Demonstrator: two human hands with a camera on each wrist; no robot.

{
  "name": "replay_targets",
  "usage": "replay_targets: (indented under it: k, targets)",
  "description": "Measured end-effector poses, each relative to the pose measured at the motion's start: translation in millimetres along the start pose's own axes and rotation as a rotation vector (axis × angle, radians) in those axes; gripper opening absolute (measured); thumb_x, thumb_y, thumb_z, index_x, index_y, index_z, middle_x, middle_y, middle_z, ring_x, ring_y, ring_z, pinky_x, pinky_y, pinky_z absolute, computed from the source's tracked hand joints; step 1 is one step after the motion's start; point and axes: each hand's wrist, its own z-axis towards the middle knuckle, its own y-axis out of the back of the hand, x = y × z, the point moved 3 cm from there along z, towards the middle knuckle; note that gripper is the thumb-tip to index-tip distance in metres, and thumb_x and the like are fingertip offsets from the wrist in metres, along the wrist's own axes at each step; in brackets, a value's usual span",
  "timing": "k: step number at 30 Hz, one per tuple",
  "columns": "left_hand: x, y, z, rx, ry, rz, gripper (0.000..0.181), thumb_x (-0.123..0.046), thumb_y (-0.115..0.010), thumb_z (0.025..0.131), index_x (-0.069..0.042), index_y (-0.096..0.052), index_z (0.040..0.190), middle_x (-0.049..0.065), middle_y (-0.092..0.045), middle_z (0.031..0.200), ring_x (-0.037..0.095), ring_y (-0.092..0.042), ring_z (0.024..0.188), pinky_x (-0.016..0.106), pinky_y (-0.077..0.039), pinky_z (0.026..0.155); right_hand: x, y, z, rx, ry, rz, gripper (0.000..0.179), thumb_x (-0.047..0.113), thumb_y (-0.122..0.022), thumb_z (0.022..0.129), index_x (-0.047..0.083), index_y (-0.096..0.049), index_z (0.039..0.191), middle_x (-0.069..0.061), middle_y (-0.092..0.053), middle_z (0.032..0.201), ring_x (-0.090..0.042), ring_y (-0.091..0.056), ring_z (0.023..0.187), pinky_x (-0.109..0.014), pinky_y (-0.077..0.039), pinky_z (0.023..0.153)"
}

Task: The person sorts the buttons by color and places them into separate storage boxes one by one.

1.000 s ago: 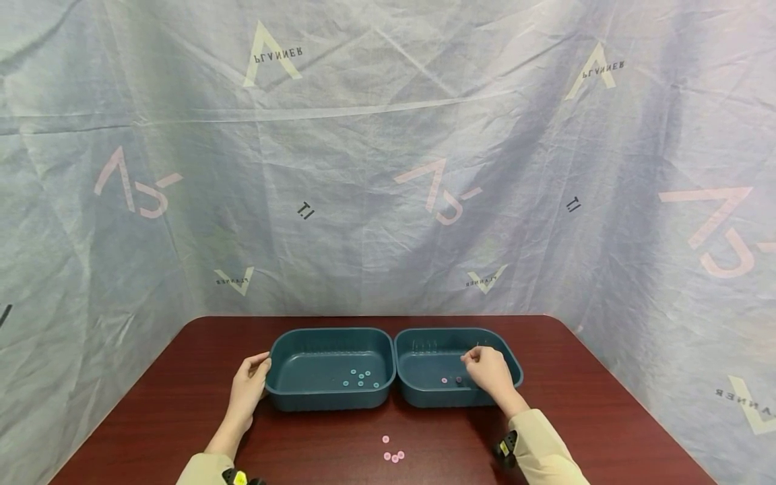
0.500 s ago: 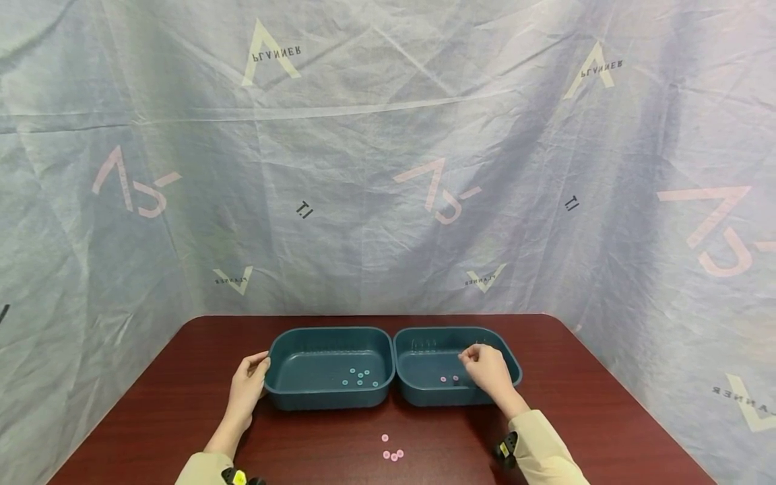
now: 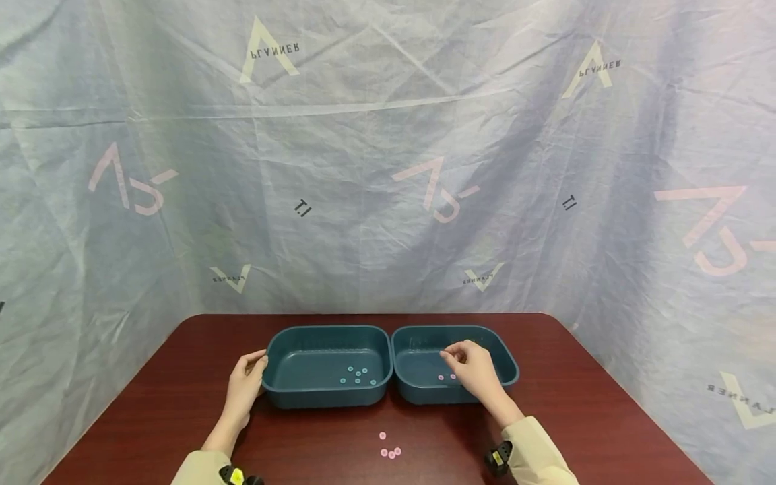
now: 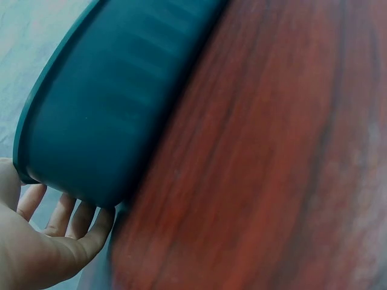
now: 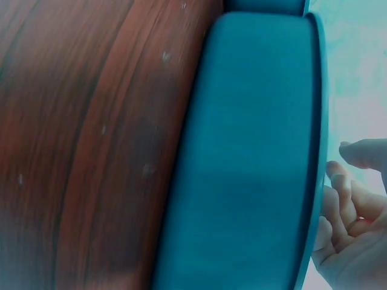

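Note:
Two dark teal bins stand side by side. My left hand holds the outer end of the left bin, thumb at its rim and fingertips against the end wall in the left wrist view. Several small blue buttons lie in that bin. My right hand is over the right bin, fingers bent; thumb and forefinger stand a little apart in the right wrist view, nothing visible between them. Below it lie two pink buttons, one left and one right. Several more pink buttons lie on the table.
The dark red wooden table carries both bins near its back. A pale printed cloth hangs behind and along both sides. A black wrist camera sits at the right sleeve.
My right hand shifts left over the right bin. The second pink button there, dark a second ago, now shows pink on the bin floor. My left hand keeps its place.

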Motion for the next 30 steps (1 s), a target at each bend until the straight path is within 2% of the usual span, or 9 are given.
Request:
replay_targets:
  k: [8,11,15,19,23,30]
  targets:
    - [-0.9,0.1,0.2,0.001,0.0,0.002,0.053,-0.041,-0.038,0.1,-0.007,-0.035,0.141,0.018,-0.041,0.136,-0.004,-0.052,0.091,0.017,-0.047,0.071,17,-7,-4.2,0.043,0.043,0.053,0.005,0.013,-0.072,0.083,0.013,-0.074,0.087,0.006,-0.055,0.066,-0.003,-0.045,0.054,-0.022,-0.04,0.049]
    - [-1.1,-0.3,0.1,-0.005,0.001,-0.002,0.052,-0.04,-0.038,0.1,-0.007,-0.036,0.14,0.018,-0.042,0.135,-0.002,-0.053,0.091,0.017,-0.048,0.071,23,-9,-6.2,0.06,0.065,0.056,0.008,0.014,-0.072,0.083,0.011,-0.075,0.089,0.007,-0.053,0.064,-0.003,-0.045,0.053,-0.022,-0.042,0.057]
    - [-1.0,-0.1,-0.4,-0.014,0.001,0.006,0.051,-0.04,-0.039,0.1,-0.007,-0.037,0.139,0.018,-0.042,0.135,-0.004,-0.052,0.09,0.017,-0.047,0.071,31,-12,-8.6,0.078,0.102,0.065,0.008,0.014,-0.073,0.082,0.012,-0.075,0.089,0.009,-0.052,0.064,-0.002,-0.044,0.054,-0.022,-0.043,0.06]
    - [-2.0,0.3,-0.6,-0.027,-0.006,0.045,0.052,-0.041,-0.039,0.1,-0.007,-0.038,0.139,0.017,-0.043,0.136,-0.007,-0.047,0.091,0.016,-0.044,0.073,40,-14,-11.1,0.112,0.148,0.089,0.007,0.016,-0.073,0.082,0.013,-0.074,0.088,0.009,-0.052,0.065,-0.002,-0.045,0.057,-0.02,-0.042,0.053]
    - [-3.3,0.3,-0.2,-0.038,-0.016,0.082,0.053,-0.043,-0.038,0.099,-0.008,-0.039,0.138,0.016,-0.043,0.136,-0.007,-0.043,0.094,0.016,-0.041,0.076,49,-16,-12.9,0.156,0.191,0.107,0.008,0.017,-0.072,0.083,0.014,-0.074,0.09,0.009,-0.051,0.066,-0.002,-0.046,0.058,-0.02,-0.042,0.054]
    - [-2.3,0.4,0.6,-0.044,-0.013,0.077,0.053,-0.043,-0.039,0.099,-0.008,-0.04,0.138,0.016,-0.044,0.135,-0.008,-0.044,0.092,0.017,-0.042,0.076,62,-27,-18.1,0.282,0.239,0.139,0.009,0.02,-0.072,0.084,0.016,-0.074,0.091,0.011,-0.052,0.068,-0.001,-0.047,0.059,-0.02,-0.044,0.054]
